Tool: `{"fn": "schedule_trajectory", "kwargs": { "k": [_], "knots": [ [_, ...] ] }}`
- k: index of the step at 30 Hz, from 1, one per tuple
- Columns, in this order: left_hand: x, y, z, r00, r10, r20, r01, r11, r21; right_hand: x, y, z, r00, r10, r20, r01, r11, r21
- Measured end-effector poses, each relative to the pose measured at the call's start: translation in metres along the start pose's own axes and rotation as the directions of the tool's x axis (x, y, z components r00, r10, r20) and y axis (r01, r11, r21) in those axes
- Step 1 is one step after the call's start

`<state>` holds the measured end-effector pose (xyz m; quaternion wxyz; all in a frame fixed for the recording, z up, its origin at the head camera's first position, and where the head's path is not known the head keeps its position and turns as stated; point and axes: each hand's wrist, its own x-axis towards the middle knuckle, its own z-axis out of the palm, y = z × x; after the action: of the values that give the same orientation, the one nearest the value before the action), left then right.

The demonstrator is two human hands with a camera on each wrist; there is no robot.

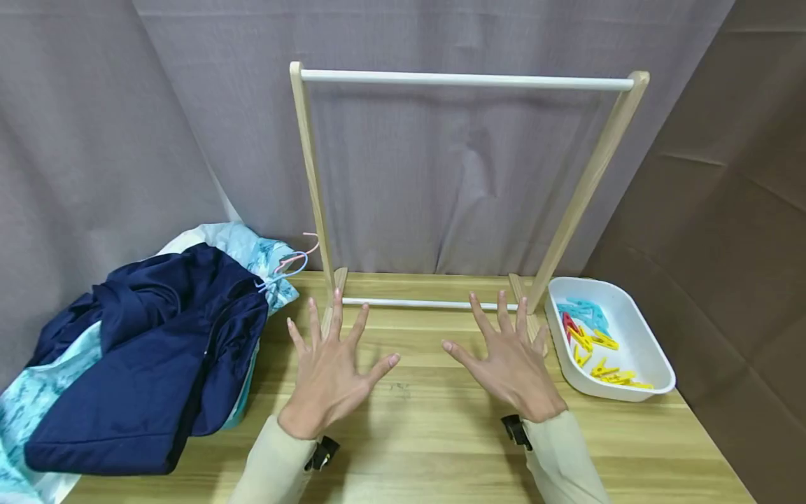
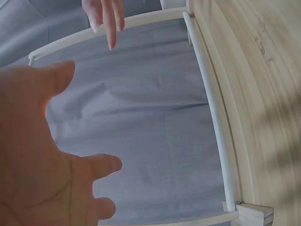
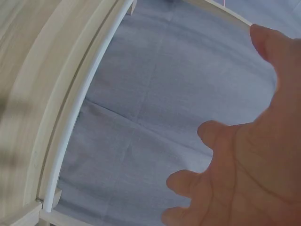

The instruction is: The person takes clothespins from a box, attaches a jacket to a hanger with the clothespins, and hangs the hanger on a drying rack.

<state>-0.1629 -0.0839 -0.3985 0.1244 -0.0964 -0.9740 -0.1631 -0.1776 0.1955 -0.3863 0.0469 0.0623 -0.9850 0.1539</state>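
Note:
My left hand [image 1: 331,374] hovers over the wooden table with its fingers spread and nothing in it. To its right, my right hand [image 1: 511,364] is held the same way, palm down and holding nothing. Beyond both hands stands a clothes rack with wooden side posts [image 1: 582,189], a white top rail [image 1: 466,80] and a white lower bar [image 1: 428,304]. In the left wrist view the left palm [image 2: 37,155] faces the rack, and the right fingers [image 2: 108,19] show at the top. The right wrist view shows the right palm [image 3: 263,174] before the lower bar [image 3: 87,103].
Dark navy clothing [image 1: 151,357] lies piled over light blue patterned cloth [image 1: 50,392] at the left. Pink and blue hanger hooks [image 1: 296,260] stick out of it. At the right, a white tub [image 1: 648,350] holds yellow, red and blue clothespins [image 1: 585,315]. Grey curtain hangs behind.

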Motion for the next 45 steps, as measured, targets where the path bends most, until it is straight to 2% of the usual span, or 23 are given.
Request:
{"fn": "schedule_trajectory", "kwargs": {
  "k": [7,9,13,19,23,26,28,30,33,36,40,43,45],
  "knots": [
    [-0.001,-0.005,-0.004,0.999,-0.001,0.044,0.002,0.999,-0.034,0.003,-0.003,0.001,1.000,-0.026,-0.008,0.026,0.999,0.019],
    [-0.002,-0.007,-0.006,1.000,0.011,0.024,-0.009,0.998,-0.058,0.004,-0.006,0.000,0.999,-0.043,-0.030,0.045,0.998,0.042],
    [-0.005,-0.012,-0.014,0.997,0.053,-0.057,-0.060,0.992,-0.112,0.007,-0.015,0.000,0.994,-0.075,-0.080,0.084,0.991,0.106],
    [-0.013,-0.022,-0.034,0.990,0.094,-0.104,-0.108,0.985,-0.138,0.014,-0.037,-0.002,0.992,-0.106,-0.071,0.120,0.966,0.230],
    [-0.021,-0.033,-0.056,0.985,0.126,-0.119,-0.138,0.986,-0.093,0.017,-0.058,0.002,0.988,-0.144,-0.055,0.154,0.937,0.312],
    [-0.027,-0.047,-0.078,0.979,0.170,-0.112,-0.175,0.984,-0.035,0.021,-0.077,0.010,0.983,-0.178,-0.042,0.181,0.915,0.362],
    [-0.030,-0.058,-0.093,0.969,0.220,-0.113,-0.222,0.975,-0.011,0.023,-0.089,0.015,0.978,-0.207,-0.028,0.201,0.897,0.395],
    [-0.031,-0.070,-0.108,0.957,0.267,-0.109,-0.269,0.963,0.003,0.025,-0.100,0.020,0.969,-0.246,-0.012,0.228,0.876,0.426],
    [-0.030,-0.093,-0.132,0.947,0.303,-0.102,-0.303,0.953,0.016,0.028,-0.117,0.027,0.946,-0.324,0.011,0.280,0.834,0.476],
    [-0.026,-0.117,-0.154,0.963,0.264,-0.060,-0.263,0.965,0.022,0.030,-0.135,0.033,0.920,-0.391,0.024,0.322,0.790,0.521],
    [-0.018,-0.152,-0.180,0.989,0.146,0.011,-0.146,0.989,0.021,0.036,-0.161,0.042,0.896,-0.444,0.024,0.355,0.747,0.562],
    [-0.007,-0.180,-0.197,0.996,0.061,0.066,-0.065,0.996,0.056,0.042,-0.183,0.049,0.889,-0.457,0.027,0.353,0.722,0.595],
    [0.002,-0.201,-0.206,0.992,-0.003,0.128,-0.008,0.997,0.081,0.046,-0.196,0.055,0.890,-0.455,0.033,0.339,0.708,0.620]
  ]
}}
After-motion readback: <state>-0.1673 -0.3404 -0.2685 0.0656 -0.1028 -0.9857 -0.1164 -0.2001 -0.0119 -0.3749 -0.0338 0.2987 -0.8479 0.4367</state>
